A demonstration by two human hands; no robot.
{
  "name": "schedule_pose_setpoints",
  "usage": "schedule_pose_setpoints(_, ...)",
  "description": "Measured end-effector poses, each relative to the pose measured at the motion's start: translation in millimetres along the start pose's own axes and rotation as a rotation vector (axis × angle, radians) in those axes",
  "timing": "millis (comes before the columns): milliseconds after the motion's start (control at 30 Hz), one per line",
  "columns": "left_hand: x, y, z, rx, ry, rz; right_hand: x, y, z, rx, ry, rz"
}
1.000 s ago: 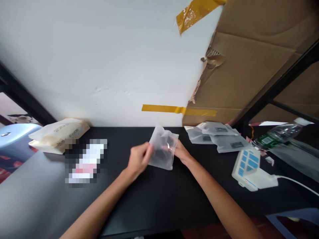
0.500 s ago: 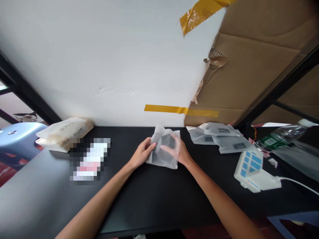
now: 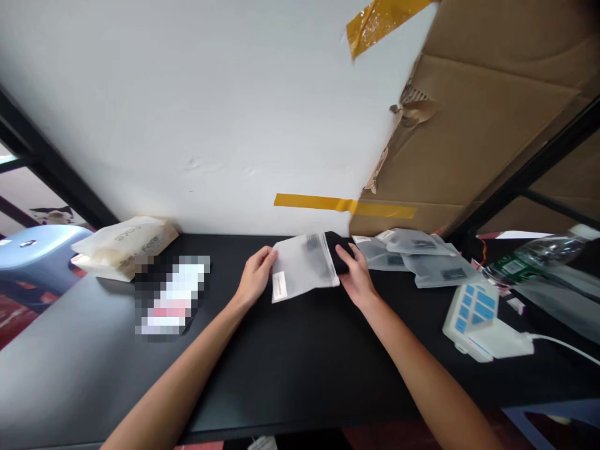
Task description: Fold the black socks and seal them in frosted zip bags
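Observation:
A frosted zip bag (image 3: 302,265) with a small white label at its lower left is stretched between my hands above the black table (image 3: 281,369). My left hand (image 3: 255,273) pinches the bag's closed left edge. At the zip end, on the right, a black item (image 3: 334,247), perhaps folded cloth, sticks out of the opening. My right hand (image 3: 357,272) grips that black item, thumb and fingers closed on it. How much of it lies inside the bag is hard to see.
Several similar filled bags (image 3: 435,265) lie at the back right. Near them are a white device with blue keys (image 3: 475,312) and its cable, and a plastic bottle (image 3: 534,256). A paper package (image 3: 126,244) and a pixelated item (image 3: 175,297) lie left.
The bag has been turned and flattened, its zip end now facing right. My right hand has come out from behind or inside it and now holds a black item at the opening.

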State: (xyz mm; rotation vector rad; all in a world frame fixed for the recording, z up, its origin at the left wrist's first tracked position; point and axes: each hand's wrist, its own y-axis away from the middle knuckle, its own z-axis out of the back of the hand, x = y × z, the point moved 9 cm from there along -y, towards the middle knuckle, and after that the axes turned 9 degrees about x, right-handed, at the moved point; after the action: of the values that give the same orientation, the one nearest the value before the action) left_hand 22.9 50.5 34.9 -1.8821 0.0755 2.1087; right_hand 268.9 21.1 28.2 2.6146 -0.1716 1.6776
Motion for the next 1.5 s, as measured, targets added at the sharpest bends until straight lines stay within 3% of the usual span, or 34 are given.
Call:
schedule_pose_setpoints(100,-1,-1,26.8,-0.174,0.202,0.024,-11,-3,4,-0.01,-0.114,-0.088)
schedule_pose_setpoints(167,1,-1,44.5,-0.273,0.34,0.027,-16,-5,7,0.004,-0.035,-0.107)
schedule_pose_setpoints(267,4,-3,66.1,-0.383,0.491,0.002,-18,-6,5,0.101,0.439,-0.046)
schedule_pose_setpoints(333,10,-5,68.9,-0.398,0.613,0.017,-11,-2,-6,0.161,0.851,0.085)
schedule_pose_setpoints(400,16,-6,62.2,-0.379,0.699,0.05,0,5,-18,0.168,1.107,0.246)
schedule_pose_setpoints(467,15,-6,49.2,-0.321,0.681,0.06,13,10,-20,0.126,1.107,0.319)
schedule_pose_setpoints(533,9,-4,31.1,-0.22,0.633,0.049,15,6,-15,0.154,0.886,0.202)
schedule_pose_setpoints(667,0,3,-8.1,0.025,0.559,0.058,-12,4,-18,0.4,0.335,-0.249)
schedule_pose_setpoints(733,-3,6,-19.9,0.096,0.543,0.063,-12,4,-16,0.41,0.254,-0.29)
schedule_pose_setpoints(833,-9,10,-30.1,0.153,0.552,0.062,-4,2,-11,0.381,0.302,-0.226)
schedule_pose_setpoints(1000,-11,12,-40.1,0.226,0.549,0.078,-5,6,-14,0.512,0.256,-0.316)
schedule_pose_setpoints(1067,-14,11,-36.7,0.219,0.436,0.019,14,-1,1,0.427,0.252,-0.244)
schedule_pose_setpoints(1133,-22,12,-34.0,0.223,0.151,-0.099,51,-11,34,0.227,0.234,-0.067)
schedule_pose_setpoints(1233,-38,26,-55.7,0.368,-0.481,-0.344,116,-11,113,-0.199,0.183,0.271)
schedule_pose_setpoints(1300,-35,39,-78.4,0.507,-0.791,-0.466,140,0,167,-0.462,0.171,0.388)
schedule_pose_setpoints(1400,-25,50,-95.8,0.609,-0.972,-0.502,145,18,228,-0.741,0.149,0.403)
schedule_pose_setpoints(1500,-19,50,-97.1,0.625,-0.995,-0.472,135,20,251,-0.766,0.205,0.321)
